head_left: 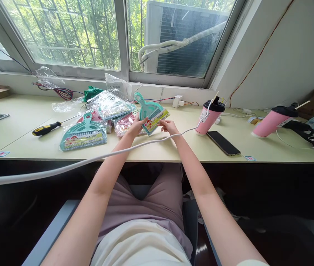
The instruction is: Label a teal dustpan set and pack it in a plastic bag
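Note:
Above the table's middle I hold a small mint-green dustpan-and-brush set (147, 108), tilted, its handle pointing up and left. My left hand (137, 126) is closed on its lower left side. A yellow printed label card (157, 119) lies across its front. My right hand (169, 127) pinches at the card's lower right corner. Left of my hands, another mint-green set (84, 133) lies in clear plastic wrapping with a similar label. Behind it is a pile of wrapped sets, with a green one (115, 107) on top and pink ones (126, 123) beneath.
A white cable (101, 156) crosses in front of my forearms. A yellow-black screwdriver (47, 128) lies at left. On the right are a pink cup (208, 117) with a black lid, a phone (223, 143) and a second pink cup (273, 121). Crumpled clear plastic (68, 104) lies near the window.

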The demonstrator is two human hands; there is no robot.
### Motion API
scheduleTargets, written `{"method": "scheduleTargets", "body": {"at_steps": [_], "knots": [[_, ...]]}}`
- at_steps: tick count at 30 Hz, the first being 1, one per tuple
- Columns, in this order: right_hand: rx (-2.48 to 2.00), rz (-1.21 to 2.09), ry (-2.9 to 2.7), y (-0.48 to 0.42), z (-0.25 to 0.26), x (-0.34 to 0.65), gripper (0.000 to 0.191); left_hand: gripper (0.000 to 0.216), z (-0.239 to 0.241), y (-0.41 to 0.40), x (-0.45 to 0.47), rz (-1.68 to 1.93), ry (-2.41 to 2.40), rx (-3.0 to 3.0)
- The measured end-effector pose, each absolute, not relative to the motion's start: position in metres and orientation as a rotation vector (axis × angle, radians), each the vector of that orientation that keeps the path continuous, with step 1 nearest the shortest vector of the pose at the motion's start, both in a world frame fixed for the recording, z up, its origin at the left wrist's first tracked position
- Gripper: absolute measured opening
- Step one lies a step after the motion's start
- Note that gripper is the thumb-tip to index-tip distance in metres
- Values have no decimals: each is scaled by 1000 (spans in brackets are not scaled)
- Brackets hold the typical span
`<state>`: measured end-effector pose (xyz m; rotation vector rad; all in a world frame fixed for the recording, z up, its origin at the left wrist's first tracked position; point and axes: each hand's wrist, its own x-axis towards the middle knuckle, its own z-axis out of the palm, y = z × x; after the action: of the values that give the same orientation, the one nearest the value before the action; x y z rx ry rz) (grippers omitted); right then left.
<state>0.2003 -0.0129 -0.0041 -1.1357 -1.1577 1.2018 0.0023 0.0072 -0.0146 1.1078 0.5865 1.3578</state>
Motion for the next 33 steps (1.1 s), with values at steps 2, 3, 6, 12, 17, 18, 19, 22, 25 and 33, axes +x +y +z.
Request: {"method": "scheduleTargets", "body": {"at_steps": [2,3,6,12,17,18,19,22,25,33], "knots": [[-1137,1198,-1181,-13,-7,198,27,87,-16,7,4,1349,569,1141],[-1137,1194,-1186,-12,-8,198,26,91,-16,7,4,1354,562,1156],[-1151,1186,-1188,-10,-10,197,26,103,-17,7,6,1383,565,1202],[-1183,1161,-1151,-10,-5,201,31,98,-18,9,4,1363,564,1189],[-1162,1176,-1150,-13,-2,201,34,88,-17,8,4,1350,552,1112],[-1164,1181,-1151,-13,-2,201,35,88,-16,7,4,1352,555,1102],[-1165,1183,-1147,-13,-2,202,36,87,-15,6,4,1354,562,1092],[-1131,1170,-1096,-12,1,207,44,83,-11,2,3,1367,607,1060],[-1049,1154,-1053,-11,5,213,52,79,-9,-2,2,1378,632,1046],[-1189,1057,-1249,-7,-6,200,50,89,-8,-1,3,1321,594,1169]]}}
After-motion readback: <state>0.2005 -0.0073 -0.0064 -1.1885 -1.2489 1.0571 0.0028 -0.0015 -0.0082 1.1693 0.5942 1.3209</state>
